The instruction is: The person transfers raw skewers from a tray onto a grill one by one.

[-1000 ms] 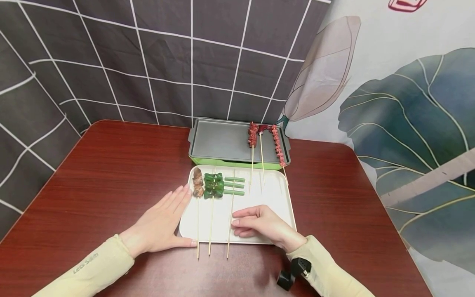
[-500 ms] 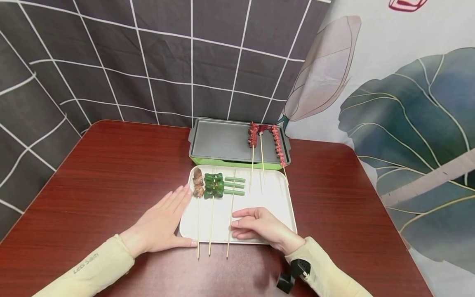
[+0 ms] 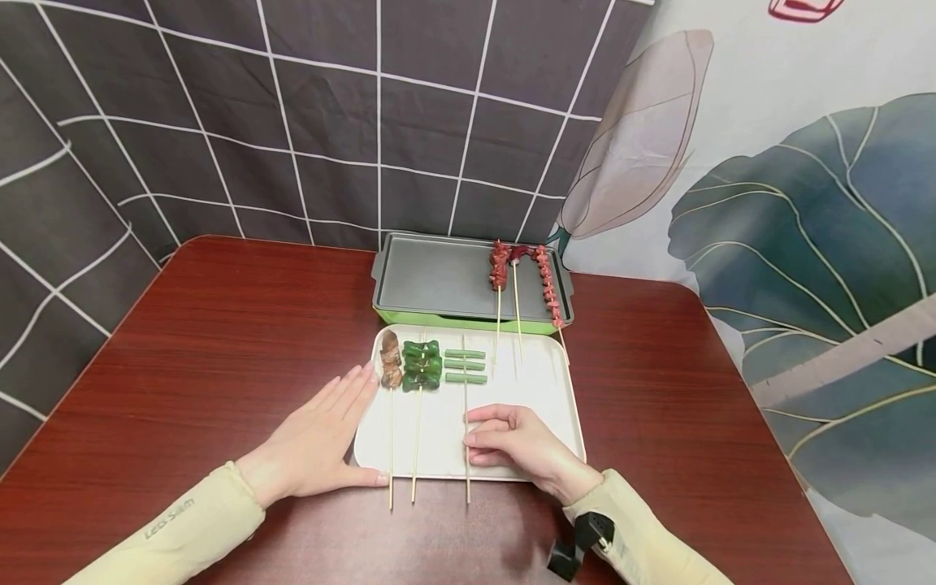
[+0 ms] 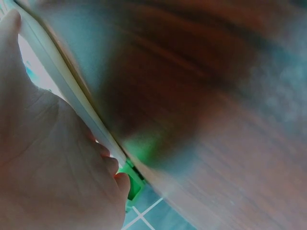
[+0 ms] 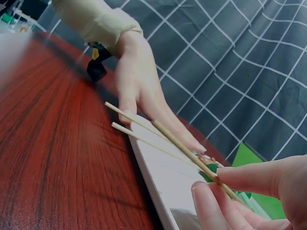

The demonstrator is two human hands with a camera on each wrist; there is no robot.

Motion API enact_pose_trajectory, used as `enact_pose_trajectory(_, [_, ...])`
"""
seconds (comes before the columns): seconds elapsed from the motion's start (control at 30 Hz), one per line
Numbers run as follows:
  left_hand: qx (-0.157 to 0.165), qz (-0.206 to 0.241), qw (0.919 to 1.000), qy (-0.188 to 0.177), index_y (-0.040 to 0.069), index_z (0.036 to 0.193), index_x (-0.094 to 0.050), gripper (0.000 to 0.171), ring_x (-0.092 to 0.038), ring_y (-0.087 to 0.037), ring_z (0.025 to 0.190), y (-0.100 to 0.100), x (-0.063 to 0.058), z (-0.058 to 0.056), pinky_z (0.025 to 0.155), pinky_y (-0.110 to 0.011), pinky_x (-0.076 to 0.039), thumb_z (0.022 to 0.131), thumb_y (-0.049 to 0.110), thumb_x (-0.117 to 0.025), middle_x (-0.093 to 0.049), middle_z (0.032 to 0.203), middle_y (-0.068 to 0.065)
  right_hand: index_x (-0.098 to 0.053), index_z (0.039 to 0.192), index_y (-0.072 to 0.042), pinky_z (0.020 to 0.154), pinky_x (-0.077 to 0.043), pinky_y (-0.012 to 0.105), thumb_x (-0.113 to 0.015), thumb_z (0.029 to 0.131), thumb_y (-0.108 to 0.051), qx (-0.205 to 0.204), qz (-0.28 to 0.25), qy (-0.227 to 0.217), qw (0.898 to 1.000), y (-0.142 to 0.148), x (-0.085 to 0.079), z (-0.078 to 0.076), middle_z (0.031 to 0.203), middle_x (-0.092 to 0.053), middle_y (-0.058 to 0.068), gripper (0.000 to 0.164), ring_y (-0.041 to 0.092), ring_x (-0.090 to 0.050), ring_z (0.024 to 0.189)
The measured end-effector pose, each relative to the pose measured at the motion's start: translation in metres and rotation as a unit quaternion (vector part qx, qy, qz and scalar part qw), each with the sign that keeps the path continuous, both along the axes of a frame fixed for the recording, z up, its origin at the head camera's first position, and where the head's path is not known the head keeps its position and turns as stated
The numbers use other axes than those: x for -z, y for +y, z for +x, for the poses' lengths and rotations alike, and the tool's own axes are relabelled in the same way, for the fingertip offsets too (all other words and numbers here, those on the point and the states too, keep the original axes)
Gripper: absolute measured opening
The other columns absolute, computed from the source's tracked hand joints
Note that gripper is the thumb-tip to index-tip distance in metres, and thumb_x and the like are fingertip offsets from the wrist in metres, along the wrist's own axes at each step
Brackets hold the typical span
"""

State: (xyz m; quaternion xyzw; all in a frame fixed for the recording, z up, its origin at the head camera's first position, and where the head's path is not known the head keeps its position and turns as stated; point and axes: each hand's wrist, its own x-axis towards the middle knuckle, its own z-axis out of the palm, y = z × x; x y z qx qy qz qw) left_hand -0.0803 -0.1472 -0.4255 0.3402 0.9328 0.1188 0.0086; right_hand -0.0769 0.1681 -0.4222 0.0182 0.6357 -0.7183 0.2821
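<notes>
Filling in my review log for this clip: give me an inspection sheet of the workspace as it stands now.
Surface: reddish-brown wood-grain table.
Job's things: white tray bearing a brown skewer, a dark green skewer and a green stalk skewer; behind it, a grey-topped green grill with three reddish skewers at its right end.
Clutter: blurred items in the right wrist view's background, too unclear to name.
Left hand: fingers extended along the tray's left edge, thumb at its near edge.
Right hand: pinches the green stalk skewer's stick.
Cables: nothing seen.
Surroundings: dark gridded cloth; pale leaf-patterned cloth at right.
</notes>
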Motion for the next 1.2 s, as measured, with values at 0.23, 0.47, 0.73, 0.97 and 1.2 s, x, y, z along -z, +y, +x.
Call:
enact_pose_trajectory(0.23, [0.0, -0.003, 1.0, -0.002, -0.012, 0.153, -0.03, 0.121, -0.026, -0.04, 0.148, -0.0005, -0.0001, -0.0003, 0.12, -0.051, -0.025, 0.084, 0.084, -0.052, -0.028, 0.16, -0.027, -0.053, 0.127, 0.018, 0.074, -0.061, 0.028, -0.067, 0.09, 0.007, 0.012, 0.001, 0.004, 1.0, 0.0021, -0.0011, 0.0017, 0.089, -0.072, 0.009, 0.042, 0.015, -0.071, 0.077])
enact_pose_trajectory(0.47, [0.002, -0.009, 1.0, 0.003, -0.012, 0.154, -0.029, 0.121, -0.025, -0.04, 0.149, -0.0001, 0.0002, -0.0002, 0.121, -0.05, -0.023, 0.084, 0.084, -0.052, -0.028, 0.16, -0.027, -0.05, 0.129, 0.018, 0.071, -0.061, 0.027, -0.066, 0.09, 0.009, 0.011, -0.009, 0.009, 1.0, 0.0061, -0.0032, 0.0033, 0.088, -0.071, 0.009, 0.043, 0.015, -0.071, 0.077])
enact_pose_trajectory(0.73, [0.0, -0.007, 1.0, 0.0, -0.012, 0.154, -0.029, 0.121, -0.024, -0.039, 0.149, -0.0001, -0.0001, 0.0002, 0.121, -0.05, -0.023, 0.084, 0.083, -0.053, -0.028, 0.161, -0.026, -0.049, 0.131, 0.017, 0.069, -0.062, 0.027, -0.066, 0.091, 0.008, 0.003, -0.015, 0.01, 1.0, 0.0096, -0.0043, 0.0049, 0.089, -0.07, 0.009, 0.044, 0.014, -0.07, 0.077])
enact_pose_trajectory(0.97, [-0.001, -0.007, 1.0, -0.003, -0.012, 0.154, -0.029, 0.122, -0.022, -0.039, 0.15, 0.0, 0.0019, -0.0002, 0.122, -0.049, -0.021, 0.084, 0.084, -0.051, -0.027, 0.161, -0.026, -0.051, 0.132, 0.014, 0.069, -0.062, 0.03, -0.067, 0.091, 0.007, 0.0, -0.015, 0.01, 1.0, 0.0098, -0.0037, 0.0064, 0.09, -0.07, 0.008, 0.044, 0.015, -0.07, 0.077])
enact_pose_trajectory(1.2, [-0.004, -0.011, 0.9999, -0.006, -0.012, 0.155, -0.028, 0.123, -0.021, -0.038, 0.15, 0.0007, 0.0023, -0.0008, 0.122, -0.049, -0.019, 0.083, 0.085, -0.051, -0.026, 0.162, -0.025, -0.053, 0.132, 0.011, 0.07, -0.062, 0.031, -0.067, 0.091, 0.005, -0.007, -0.003, 0.017, 1.0, 0.0094, -0.0051, 0.0077, 0.089, -0.07, 0.007, 0.044, 0.015, -0.069, 0.077])
